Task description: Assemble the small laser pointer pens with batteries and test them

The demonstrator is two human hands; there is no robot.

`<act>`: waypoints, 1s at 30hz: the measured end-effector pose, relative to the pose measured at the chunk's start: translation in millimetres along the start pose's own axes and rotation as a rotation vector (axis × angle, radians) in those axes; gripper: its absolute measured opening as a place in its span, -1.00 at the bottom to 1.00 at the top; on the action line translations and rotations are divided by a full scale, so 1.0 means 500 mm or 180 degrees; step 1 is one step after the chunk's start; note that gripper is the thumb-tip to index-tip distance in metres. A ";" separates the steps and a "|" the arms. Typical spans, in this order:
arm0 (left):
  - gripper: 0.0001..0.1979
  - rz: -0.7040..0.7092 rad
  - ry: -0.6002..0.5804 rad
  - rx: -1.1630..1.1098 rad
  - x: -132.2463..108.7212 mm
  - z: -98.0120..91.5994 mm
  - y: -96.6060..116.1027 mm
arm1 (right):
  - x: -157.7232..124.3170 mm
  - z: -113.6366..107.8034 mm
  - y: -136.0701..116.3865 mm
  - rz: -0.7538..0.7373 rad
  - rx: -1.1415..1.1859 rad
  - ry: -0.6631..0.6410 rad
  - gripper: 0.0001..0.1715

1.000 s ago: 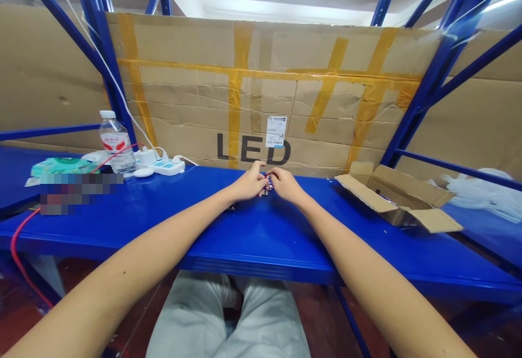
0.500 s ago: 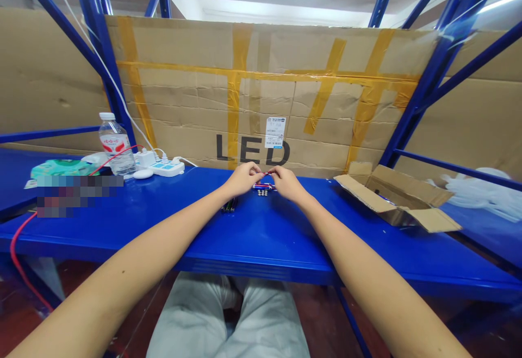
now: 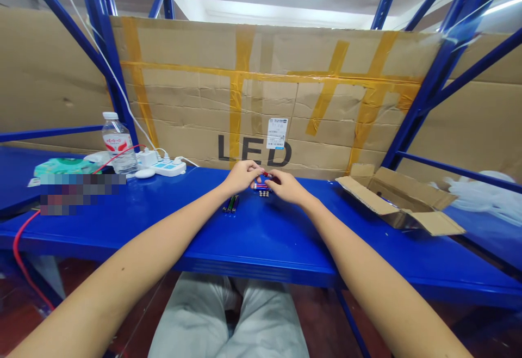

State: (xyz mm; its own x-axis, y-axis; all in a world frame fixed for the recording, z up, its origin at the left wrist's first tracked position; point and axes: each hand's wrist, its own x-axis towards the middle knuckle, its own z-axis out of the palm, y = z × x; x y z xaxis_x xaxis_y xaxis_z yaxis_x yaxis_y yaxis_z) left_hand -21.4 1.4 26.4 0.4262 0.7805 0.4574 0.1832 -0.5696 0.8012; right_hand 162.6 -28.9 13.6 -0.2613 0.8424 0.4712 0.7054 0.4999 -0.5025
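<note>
At the back of the blue table, my left hand [image 3: 243, 176] and my right hand [image 3: 286, 186] meet with fingers pinched together. Between their fingertips is a small, shiny red tube [image 3: 266, 174], each hand closed on one end; its exact kind is too small to make out. Just below it lie blue and purple metal tubes [image 3: 262, 186], partly hidden by my fingers. In front of those sits a cluster of several small silver round pieces [image 3: 263, 194]. Several slim dark and green tubes [image 3: 231, 204] lie side by side below my left wrist.
An open cardboard box [image 3: 402, 197] stands on the right, with clear plastic wrap [image 3: 487, 195] beyond it. To the left are a water bottle [image 3: 118, 146], a white power strip [image 3: 168, 168] and a green packet [image 3: 61, 167]. A large cardboard sheet [image 3: 187, 107] and blue posts bound the table.
My fingers have shifted slightly around the red tube, which shows more clearly. My left forearm has moved a little, uncovering more of the dark and green tubes. The view has shifted slightly.
</note>
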 end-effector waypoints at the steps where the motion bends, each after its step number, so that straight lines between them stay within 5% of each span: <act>1: -0.76 0.0027 -0.0038 0.0042 -0.002 0.001 0.000 | 0.001 0.004 -0.002 -0.0065 0.0168 -0.0057 -0.78; 6: -0.69 0.0143 -0.0188 0.0322 -0.005 0.004 -0.003 | 0.003 0.012 -0.010 0.0264 0.1204 -0.0491 -0.82; 10: -0.55 -0.0024 0.0055 0.0099 0.009 0.006 -0.008 | 0.003 0.005 -0.017 0.0460 0.1421 -0.0386 -0.82; 18: -0.25 -0.0926 0.0292 -0.1990 0.025 -0.028 -0.001 | 0.007 -0.018 -0.013 0.0765 0.1059 0.0115 -0.69; 30: -0.23 -0.0989 0.0505 -0.1880 0.029 -0.030 -0.018 | 0.011 -0.015 0.000 0.0604 -0.0011 0.0317 -0.69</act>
State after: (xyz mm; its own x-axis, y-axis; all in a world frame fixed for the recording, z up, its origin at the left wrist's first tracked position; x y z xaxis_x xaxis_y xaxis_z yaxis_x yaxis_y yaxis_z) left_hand -30.0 21.8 31.5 0.2890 0.9388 0.1872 -0.2570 -0.1123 0.9599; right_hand 166.0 -25.7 21.6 -0.0572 0.8973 0.4377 0.7382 0.3332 -0.5866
